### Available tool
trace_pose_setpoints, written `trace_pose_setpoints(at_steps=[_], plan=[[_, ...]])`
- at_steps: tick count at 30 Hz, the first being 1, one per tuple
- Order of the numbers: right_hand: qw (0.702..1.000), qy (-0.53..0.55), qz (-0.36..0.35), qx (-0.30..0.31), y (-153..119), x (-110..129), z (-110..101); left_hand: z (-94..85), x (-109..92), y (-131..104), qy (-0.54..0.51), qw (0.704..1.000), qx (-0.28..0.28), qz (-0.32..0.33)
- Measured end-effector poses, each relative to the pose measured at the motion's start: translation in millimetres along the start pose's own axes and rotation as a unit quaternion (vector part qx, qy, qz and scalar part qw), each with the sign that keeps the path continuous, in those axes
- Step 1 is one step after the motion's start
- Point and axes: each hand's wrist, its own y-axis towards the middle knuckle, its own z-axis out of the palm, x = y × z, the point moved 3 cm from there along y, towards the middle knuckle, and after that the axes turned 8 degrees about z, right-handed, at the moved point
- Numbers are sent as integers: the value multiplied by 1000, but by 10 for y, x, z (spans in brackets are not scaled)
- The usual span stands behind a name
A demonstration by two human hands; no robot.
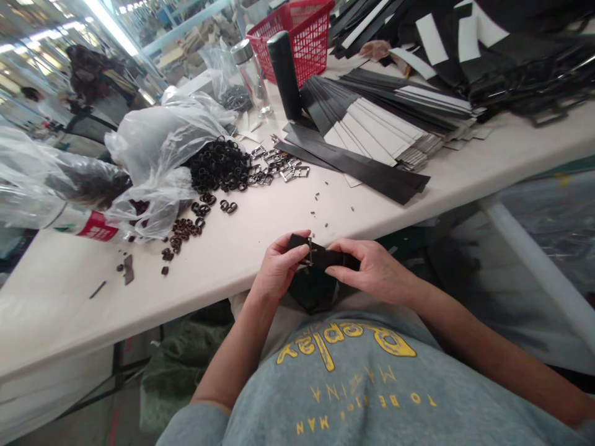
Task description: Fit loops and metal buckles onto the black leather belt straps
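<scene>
The left hand point(279, 263) pinched the black strap point(320, 257) beside its buckle point(310, 251); the right hand point(367, 266) was closed on the strap's other side. It was held just off the counter's point(260, 248) near edge.

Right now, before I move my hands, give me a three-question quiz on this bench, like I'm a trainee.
1. True or false: your left hand and right hand both hold the black strap.
2. Which stands directly in front of the red basket? A) brown loops B) dark bottle C) white strips
3. Fill in: metal ____ lie next to the heap of black loops.

Key: 1 true; 2 B, dark bottle; 3 buckles.
</scene>
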Motion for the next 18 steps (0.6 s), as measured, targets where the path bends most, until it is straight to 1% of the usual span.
trace_pose_setpoints(at_steps=[3, 4, 6, 9, 11, 14, 18], plan=[[997, 27, 10, 68, -22, -23, -12, -32, 44, -21, -2, 998, 34, -54], [997, 31, 13, 76, -27, -29, -7, -42, 63, -30, 3, 997, 44, -67], [997, 37, 4, 75, -31, -33, 19, -54, 101, -46, 22, 995, 59, -80], [997, 40, -26, 60, -25, -27, 75, -57, 153, -60, 60, 992, 77, -83], [996, 37, -37, 69, -16, -28, 109, -61, 177, -55, 77, 989, 89, -84], [994, 42, -39, 97, 2, -42, 136, -78, 190, -35, 94, 986, 110, -78], [991, 68, -26, 109, 29, -86, 159, -83, 156, -18, 125, 982, 134, -48]])
